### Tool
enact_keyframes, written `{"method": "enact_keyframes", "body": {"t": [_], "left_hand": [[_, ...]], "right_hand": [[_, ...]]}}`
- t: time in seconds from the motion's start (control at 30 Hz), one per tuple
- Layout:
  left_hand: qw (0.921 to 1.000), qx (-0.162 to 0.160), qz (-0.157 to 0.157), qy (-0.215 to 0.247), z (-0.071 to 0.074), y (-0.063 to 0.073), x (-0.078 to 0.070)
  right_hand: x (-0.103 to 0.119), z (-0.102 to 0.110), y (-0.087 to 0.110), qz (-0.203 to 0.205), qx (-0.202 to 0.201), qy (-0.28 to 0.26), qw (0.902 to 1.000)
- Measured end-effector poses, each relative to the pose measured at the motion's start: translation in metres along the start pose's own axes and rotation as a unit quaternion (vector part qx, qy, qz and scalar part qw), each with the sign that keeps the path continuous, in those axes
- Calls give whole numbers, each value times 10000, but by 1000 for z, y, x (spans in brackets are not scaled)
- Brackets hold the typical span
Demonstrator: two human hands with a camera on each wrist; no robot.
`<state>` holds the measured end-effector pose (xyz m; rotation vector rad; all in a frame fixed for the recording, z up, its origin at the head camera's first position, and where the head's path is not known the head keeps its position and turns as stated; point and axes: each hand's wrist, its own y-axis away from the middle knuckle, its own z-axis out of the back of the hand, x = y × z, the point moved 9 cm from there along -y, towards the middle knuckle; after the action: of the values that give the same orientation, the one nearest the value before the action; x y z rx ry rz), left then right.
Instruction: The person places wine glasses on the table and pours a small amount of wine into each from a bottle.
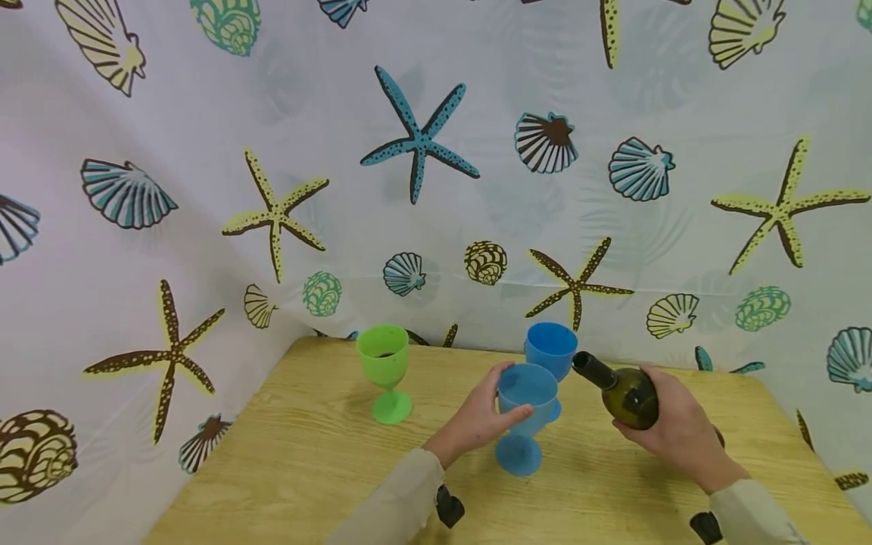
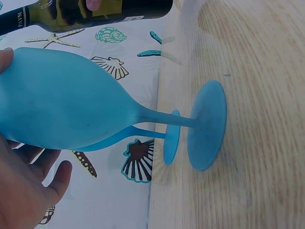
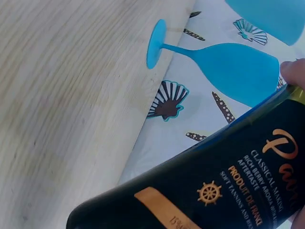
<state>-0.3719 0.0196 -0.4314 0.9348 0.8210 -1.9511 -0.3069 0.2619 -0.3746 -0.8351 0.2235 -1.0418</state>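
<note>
My left hand (image 1: 480, 415) grips the bowl of a light blue plastic goblet (image 1: 526, 393), thumb on the near side. The goblet is upright; whether its foot (image 2: 207, 126) touches the table is hard to tell. My right hand (image 1: 684, 435) holds a dark green wine bottle (image 1: 636, 400) round its body. The bottle tilts, with its neck (image 1: 594, 369) pointing up and left, its mouth to the right of the goblet's rim and apart from it. No liquid shows coming out. In the right wrist view the bottle's printed label (image 3: 238, 191) fills the lower right.
Behind the held goblet stands a darker blue goblet (image 1: 553, 344). Farther left is a green goblet (image 1: 383, 367) with something dark inside. All are at the wooden table (image 1: 306, 454), whose back edge meets a white cloth (image 1: 477, 212) printed with shells and starfish.
</note>
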Motion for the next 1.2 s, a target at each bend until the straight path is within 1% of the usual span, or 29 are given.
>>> {"method": "enact_keyframes", "body": {"t": [0.1,0.2,0.33,0.47,0.57,0.7,0.8,1.0,1.2], "left_hand": [[10000,-8,-1,12,0,-1,0],[10000,3,30,43,0,-1,1],[10000,15,1,58,0,0,0],[10000,-15,-38,26,1,-1,-1],[10000,-7,5,-19,0,-1,0],[10000,0,40,-73,-1,-1,1],[10000,10,37,-19,-1,-1,1],[10000,53,49,69,-1,-1,1],[9999,31,39,104,-1,-1,2]], "right_hand": [[5,1,-2,457,61,270,9986],[9,1,-3,883,151,438,9950],[11,0,-5,1202,281,636,9903],[12,-2,-7,1347,462,808,9865],[14,-4,-8,1405,571,965,9837],[17,-4,-9,1533,559,1191,9794],[19,-4,-11,1696,559,1306,9752],[20,-5,-14,1920,666,1565,9665],[22,-6,-16,2074,796,1691,9602]]}}
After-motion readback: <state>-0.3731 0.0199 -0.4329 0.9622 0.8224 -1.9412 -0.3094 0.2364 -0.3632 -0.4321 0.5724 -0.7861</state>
